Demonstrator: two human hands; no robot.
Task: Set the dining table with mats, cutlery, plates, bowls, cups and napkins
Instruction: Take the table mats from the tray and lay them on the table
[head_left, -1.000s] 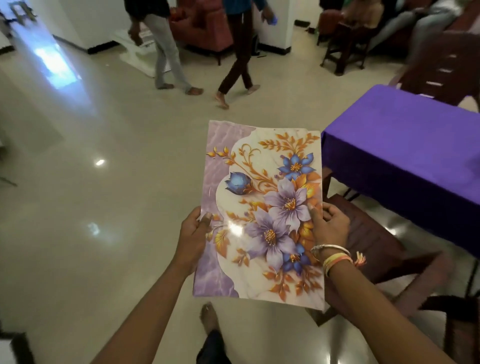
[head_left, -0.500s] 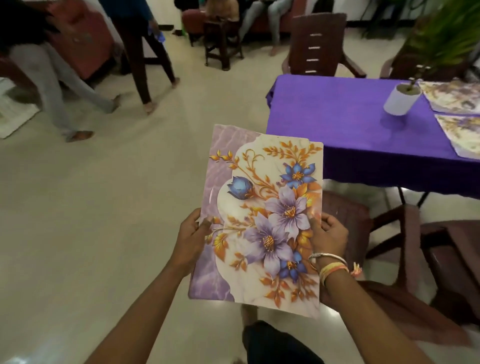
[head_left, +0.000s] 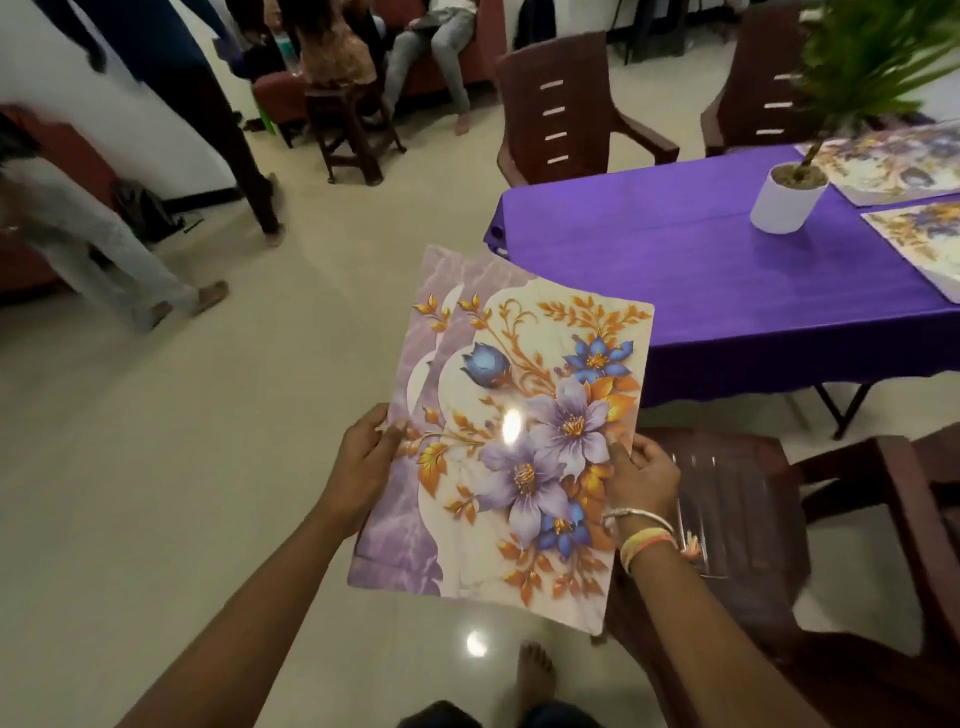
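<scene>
Two floral mats (head_left: 519, 364), stacked slightly askew, hang over the tiled floor (head_left: 208, 467) beside the purple-clothed bench (head_left: 701, 270). The left hand (head_left: 363, 467) pinches their left edge, thumb on top; the right hand (head_left: 641, 478) pinches the right edge. Other mats (head_left: 893, 166) lie on the bench near a white potted plant (head_left: 784, 200).
</scene>
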